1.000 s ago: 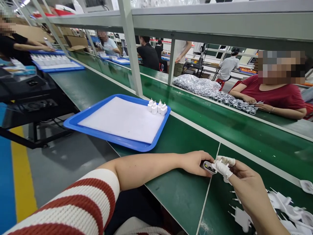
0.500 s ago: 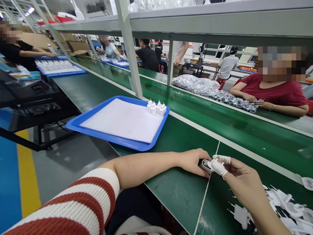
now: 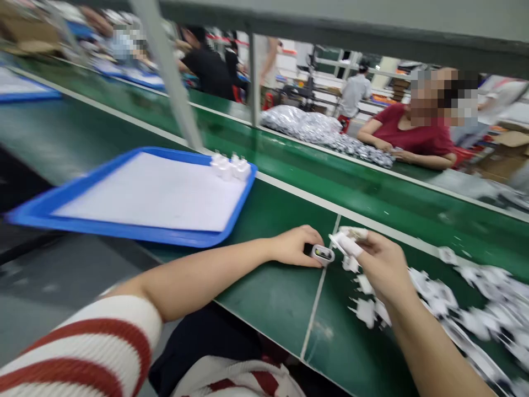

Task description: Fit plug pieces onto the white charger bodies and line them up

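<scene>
My left hand [image 3: 294,246] is closed around a white charger housing [image 3: 323,254] resting at the green bench. Its open end faces me and shows small parts inside. Just right of it, my right hand [image 3: 384,256], with white finger cots on thumb and forefinger, pinches a thin white plug piece [image 3: 338,242]. A small gap separates this piece from the housing; the fingertips hide part of it. Below and behind the right hand lie loose white plug pieces with metal pins [image 3: 365,311].
A blue tray [image 3: 140,237] with a white liner stands at the left, several white chargers [image 3: 230,167] in its far right corner. More white parts [image 3: 475,317] are heaped at the right. A metal post [image 3: 167,71] rises behind the tray. A person in red [image 3: 413,138] sits across.
My view has swung to the right. The right fingers, earlier at the housing's open end, are now slightly apart from it. The housing's opening has turned more toward me.
</scene>
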Motion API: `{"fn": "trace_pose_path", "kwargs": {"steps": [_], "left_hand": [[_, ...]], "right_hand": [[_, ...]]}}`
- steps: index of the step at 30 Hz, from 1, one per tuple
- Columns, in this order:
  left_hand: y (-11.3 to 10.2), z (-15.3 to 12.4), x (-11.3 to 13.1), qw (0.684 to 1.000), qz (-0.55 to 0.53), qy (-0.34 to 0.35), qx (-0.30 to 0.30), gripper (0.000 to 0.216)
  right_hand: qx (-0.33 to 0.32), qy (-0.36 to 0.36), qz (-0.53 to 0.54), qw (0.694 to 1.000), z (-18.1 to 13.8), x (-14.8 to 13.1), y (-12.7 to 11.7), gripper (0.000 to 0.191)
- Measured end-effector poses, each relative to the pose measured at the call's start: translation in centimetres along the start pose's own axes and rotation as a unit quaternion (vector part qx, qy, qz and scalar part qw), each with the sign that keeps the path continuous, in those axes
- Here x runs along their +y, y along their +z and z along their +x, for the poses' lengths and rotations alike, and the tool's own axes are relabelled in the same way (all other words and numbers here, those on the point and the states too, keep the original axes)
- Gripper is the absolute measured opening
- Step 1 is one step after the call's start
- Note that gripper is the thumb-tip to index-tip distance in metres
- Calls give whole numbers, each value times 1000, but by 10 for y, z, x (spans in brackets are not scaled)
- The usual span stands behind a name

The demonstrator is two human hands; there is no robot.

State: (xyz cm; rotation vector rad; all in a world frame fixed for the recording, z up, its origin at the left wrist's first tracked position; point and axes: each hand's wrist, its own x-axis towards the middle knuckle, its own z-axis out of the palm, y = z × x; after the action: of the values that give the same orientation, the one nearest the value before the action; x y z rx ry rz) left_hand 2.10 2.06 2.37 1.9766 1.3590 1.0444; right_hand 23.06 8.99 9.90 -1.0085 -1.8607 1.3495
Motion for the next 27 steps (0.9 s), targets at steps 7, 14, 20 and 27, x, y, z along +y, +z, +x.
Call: {"fn": "trace_pose_path", "kwargs": {"steps": [7,14,20,27], "left_hand": [[-2,-7,-2,999,-2,-38,-32,47],[0,-8,-5,998,-8,-54,-36,42],[0,-7,-4,998,-20,-50,-22,41],[0,-7,-6,999,-18,-43,-16,40]], "right_hand": [[-75,80,166,980,7,8,-1,51],[-79,34,120,989,7,16,5,40],[-36,-191,-179,965,-2,21,7,18],[-59,-216,-282,933,-3,29,11,18]]}}
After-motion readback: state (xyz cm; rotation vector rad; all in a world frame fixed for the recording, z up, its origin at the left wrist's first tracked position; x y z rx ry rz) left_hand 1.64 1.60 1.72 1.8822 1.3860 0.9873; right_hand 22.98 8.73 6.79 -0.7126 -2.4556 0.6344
